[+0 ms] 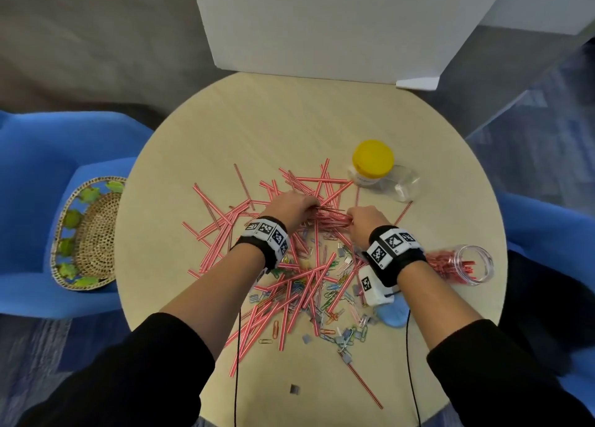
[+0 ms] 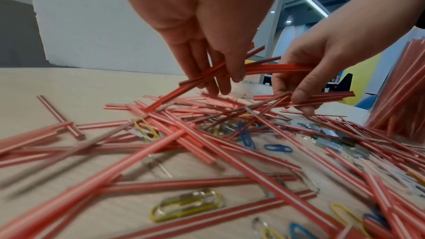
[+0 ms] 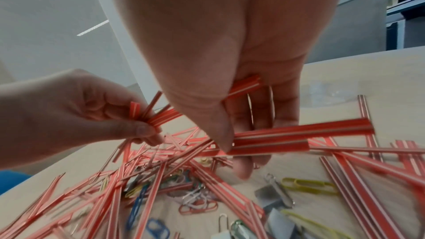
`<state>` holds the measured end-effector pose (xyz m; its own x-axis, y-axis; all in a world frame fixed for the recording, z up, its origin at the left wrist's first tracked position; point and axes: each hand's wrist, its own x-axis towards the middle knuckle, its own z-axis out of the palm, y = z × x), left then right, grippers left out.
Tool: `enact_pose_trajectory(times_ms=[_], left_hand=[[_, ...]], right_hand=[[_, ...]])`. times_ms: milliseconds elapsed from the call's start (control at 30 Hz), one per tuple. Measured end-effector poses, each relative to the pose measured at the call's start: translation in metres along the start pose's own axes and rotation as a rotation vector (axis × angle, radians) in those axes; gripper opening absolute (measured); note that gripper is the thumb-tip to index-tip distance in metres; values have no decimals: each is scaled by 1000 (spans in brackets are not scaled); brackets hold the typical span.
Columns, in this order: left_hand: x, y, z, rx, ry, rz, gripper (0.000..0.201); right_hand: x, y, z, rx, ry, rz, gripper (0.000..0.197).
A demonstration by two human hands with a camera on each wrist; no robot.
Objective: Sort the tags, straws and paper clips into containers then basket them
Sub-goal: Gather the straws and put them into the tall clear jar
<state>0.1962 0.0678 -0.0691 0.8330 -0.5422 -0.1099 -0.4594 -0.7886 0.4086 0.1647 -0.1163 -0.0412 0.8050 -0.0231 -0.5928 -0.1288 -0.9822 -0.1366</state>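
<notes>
Straws, thin and red with white stripes (image 1: 222, 233), lie scattered in a crisscross heap across my round, pale wooden worktop (image 1: 289, 121), mixed with coloured wire paper clips (image 1: 325, 293) and small grey tags (image 1: 294, 389) nearer to me. My left hand (image 1: 291, 206) pinches a small bundle of straws (image 2: 264, 68) between thumb and fingers, just above the pile. My right hand (image 1: 365, 222) grips another bundle of straws (image 3: 299, 132) the same way, close beside the left, with its lower fingertips reaching down to the heap. In the wrist views both bundles point sideways across my palms.

At the far right of the pile, a clear plastic jar with a yellow lid (image 1: 373, 164) lies on its side on the worktop, and another transparent container lies just beside it. Near my right wrist, a clear open jar (image 1: 473, 265) lies tipped over and already holds red straws. A woven oval basket with green trim (image 1: 87, 233) rests on the blue chair (image 1: 38, 175) to my left, apart from the worktop.
</notes>
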Motion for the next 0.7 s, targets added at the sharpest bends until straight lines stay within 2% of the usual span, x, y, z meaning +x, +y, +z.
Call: enact_pose_trajectory(times_ms=[167, 300, 367, 400, 433, 467, 533, 600, 700], left_hand=[[-7, -10, -28, -53, 89, -42, 25], [-18, -36, -52, -269, 397, -292, 22], [-26, -49, -55, -428, 522, -404, 20], [-32, -54, -55, -491, 542, -430, 20], [-38, -56, -54, -537, 529, -441, 22], [-46, -56, -52, -568, 486, -437, 24], [-64, -57, -47, -599, 354, -412, 26], [-80, -61, -40, -592, 263, -435, 23], [-108, -73, -34, -591, 266, -586, 14]], right_hand=[[0, 11, -10, 63, -41, 61, 28], [-5, 10, -19, 67, -51, 142, 36], [-12, -2, -20, 120, -23, 111, 32], [-17, -11, -21, 134, -3, 73, 27], [-24, -22, -20, 128, -5, 19, 19], [-31, -35, -19, 95, -36, -50, 19], [-45, -63, -8, 42, -118, -156, 41], [-49, -82, 12, 58, -206, -222, 48], [-51, -101, 41, 48, -246, -296, 31]])
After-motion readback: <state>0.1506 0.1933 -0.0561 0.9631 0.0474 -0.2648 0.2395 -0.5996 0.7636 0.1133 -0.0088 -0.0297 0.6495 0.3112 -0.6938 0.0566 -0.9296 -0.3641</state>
